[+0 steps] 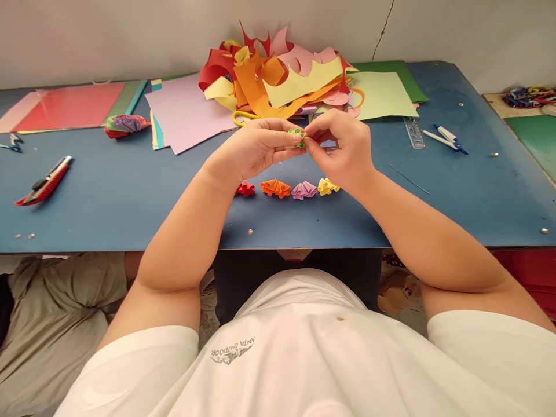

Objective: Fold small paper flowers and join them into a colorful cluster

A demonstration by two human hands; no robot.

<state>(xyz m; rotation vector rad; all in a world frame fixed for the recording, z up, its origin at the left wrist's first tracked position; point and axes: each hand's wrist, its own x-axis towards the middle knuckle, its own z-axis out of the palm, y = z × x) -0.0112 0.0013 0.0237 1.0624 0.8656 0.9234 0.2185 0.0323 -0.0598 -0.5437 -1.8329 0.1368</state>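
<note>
Between the fingers of my left hand (256, 145) is a small green curled paper piece (297, 138), pinched over the table. My right hand (341, 145) is closed at its right edge, thumb and forefinger pinching that same piece. Fingers cover much of it. Below my hands, a row of folded, ruffled paper pieces lies on the table: red (245, 188), orange (275, 188), purple (304, 190) and yellow (328, 186). My left forearm or hand is close to the red one, and my right wrist is close to the yellow one.
Cut paper scraps (299, 75) are heaped at the back of the blue table (143, 202). Purple sheets (195, 110) and light green sheets (382, 95) flank them. A red utility knife (46, 180) lies left; pens (446, 139), a clear ruler (415, 133) and a thin wire (408, 178) lie right.
</note>
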